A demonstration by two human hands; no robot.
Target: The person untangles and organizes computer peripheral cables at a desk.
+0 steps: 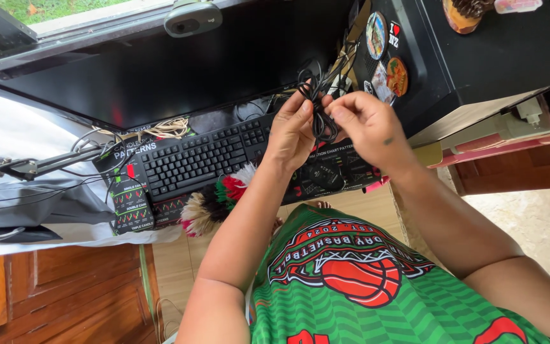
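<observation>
My left hand (292,130) and my right hand (367,124) meet above the desk and both pinch a bundle of thin black cable (317,105). The cable is looped and tangled between my fingertips and runs up toward the back of the desk. Just below my hands lies a black keyboard (202,156) on a dark printed desk mat (132,204). A black mouse (323,175) sits on the mat under my right wrist.
A dark monitor (160,70) with a webcam (192,18) on top stands behind the keyboard. A black computer tower (498,51) with round stickers is at the right. A feathered red, green and white object (214,204) lies by the keyboard's front edge. A wooden drawer unit (65,290) stands low left.
</observation>
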